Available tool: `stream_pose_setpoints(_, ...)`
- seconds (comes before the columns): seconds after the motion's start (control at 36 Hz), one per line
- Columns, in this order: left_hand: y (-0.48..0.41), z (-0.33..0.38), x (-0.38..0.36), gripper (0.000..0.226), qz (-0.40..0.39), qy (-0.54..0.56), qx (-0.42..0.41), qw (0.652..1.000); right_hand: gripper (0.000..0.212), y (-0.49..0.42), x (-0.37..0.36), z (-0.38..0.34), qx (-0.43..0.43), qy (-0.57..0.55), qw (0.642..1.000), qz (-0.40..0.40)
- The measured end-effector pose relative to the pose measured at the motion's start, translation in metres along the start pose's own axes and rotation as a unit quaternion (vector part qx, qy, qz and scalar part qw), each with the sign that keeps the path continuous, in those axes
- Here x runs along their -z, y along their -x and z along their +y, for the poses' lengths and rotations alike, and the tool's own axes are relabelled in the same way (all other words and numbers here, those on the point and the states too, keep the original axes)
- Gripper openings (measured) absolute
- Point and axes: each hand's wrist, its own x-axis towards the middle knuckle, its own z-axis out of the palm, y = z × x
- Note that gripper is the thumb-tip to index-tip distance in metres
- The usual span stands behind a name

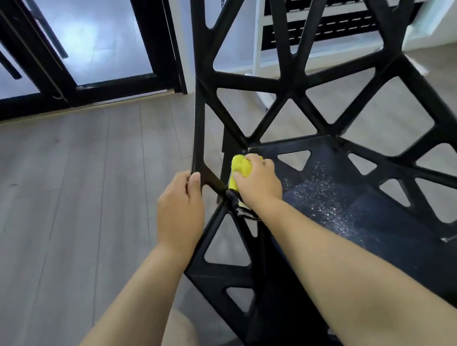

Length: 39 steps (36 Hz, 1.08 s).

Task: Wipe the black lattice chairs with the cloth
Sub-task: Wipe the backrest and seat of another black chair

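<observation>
At the chair's (291, 88) rear corner, right hand (260, 183) fingers bunched around yellow cloth (240, 166), left hand (180, 205) gripping frame edge.

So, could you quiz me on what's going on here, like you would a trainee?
1. True or false: the right hand grips the cloth.
2. The left hand holds: A) the chair frame, B) a bottle, C) nothing.
3. What colour is the cloth?
Key: 1 true; 2 A; 3 yellow.
</observation>
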Motion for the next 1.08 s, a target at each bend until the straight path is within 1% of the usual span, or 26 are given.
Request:
stream_pose_setpoints(0.08, 0.002, -0.002, 0.001, 0.030, 0.005, 0.005, 0.006, 1.000, 0.046, 0.021, 0.001, 0.006, 0.045, 0.003, 0.998, -0.031)
stream_pose_setpoints(0.14, 0.000, -0.001, 0.000, 0.033, 0.011, 0.001, 0.002, 1.000, 0.048, 0.048, 0.008, 0.017, 0.101, 0.003, 0.993, -0.059)
stream_pose_setpoints(0.25, -0.001, -0.002, 0.001, 0.035, 0.020, -0.009, -0.008, 1.000, 0.042, 0.115, 0.028, 0.043, 0.235, 0.043, 0.963, -0.122)
stream_pose_setpoints(0.31, 0.000, -0.001, 0.001, 0.036, 0.027, -0.017, -0.016, 0.999, 0.039, 0.133, 0.032, 0.053, 0.288, 0.051, 0.950, -0.112)
stream_pose_setpoints(0.33, 0.000, 0.000, 0.001, 0.036, 0.028, -0.020, -0.016, 0.999, 0.040, 0.136, 0.032, 0.055, 0.288, 0.043, 0.950, -0.110)
stream_pose_setpoints(0.42, 0.002, -0.001, 0.000, 0.038, 0.029, -0.026, -0.006, 0.999, 0.042, 0.120, 0.024, 0.049, 0.227, -0.006, 0.968, -0.110)
stream_pose_setpoints(0.47, 0.004, -0.001, 0.002, 0.036, 0.031, -0.021, -0.001, 0.999, 0.043, 0.099, 0.015, 0.039, 0.196, -0.006, 0.978, -0.071)
stream_pose_setpoints(0.58, 0.011, 0.004, 0.005, 0.021, 0.036, 0.006, 0.009, 0.999, 0.041, 0.064, 0.005, 0.018, 0.054, -0.033, 0.998, -0.010)
stream_pose_setpoints(0.61, 0.012, 0.004, 0.006, 0.020, 0.033, 0.008, 0.009, 0.999, 0.041, 0.059, 0.003, 0.016, 0.033, -0.036, 0.999, -0.001)
stream_pose_setpoints(0.64, 0.014, 0.004, 0.007, 0.020, 0.028, 0.009, 0.005, 1.000, 0.041, 0.058, 0.002, 0.015, 0.029, -0.026, 0.999, -0.002)
stream_pose_setpoints(0.72, 0.020, -0.002, 0.011, 0.021, 0.013, 0.015, -0.009, 1.000, 0.041, 0.072, 0.008, 0.020, 0.086, -0.003, 0.996, -0.032)
stream_pose_setpoints(0.81, 0.025, -0.009, 0.014, 0.022, -0.002, 0.018, -0.020, 1.000, 0.042, 0.093, 0.020, 0.036, 0.170, -0.037, 0.982, -0.079)
stream_pose_setpoints(0.86, 0.028, -0.010, 0.016, 0.025, -0.007, 0.017, -0.022, 1.000, 0.042, 0.100, 0.025, 0.041, 0.195, -0.051, 0.974, -0.098)
stream_pose_setpoints(0.89, 0.028, -0.011, 0.016, 0.025, -0.008, 0.014, -0.022, 1.000, 0.042, 0.099, 0.025, 0.041, 0.199, -0.055, 0.974, -0.095)
stream_pose_setpoints(1.0, 0.026, -0.010, 0.015, 0.025, -0.008, 0.009, -0.036, 0.999, 0.044, 0.079, 0.016, 0.013, 0.190, -0.100, 0.977, -0.016)
stream_pose_setpoints(1.08, 0.025, -0.010, 0.016, 0.024, -0.010, 0.012, -0.042, 0.999, 0.043, 0.056, 0.011, -0.025, 0.206, -0.171, 0.962, 0.052)
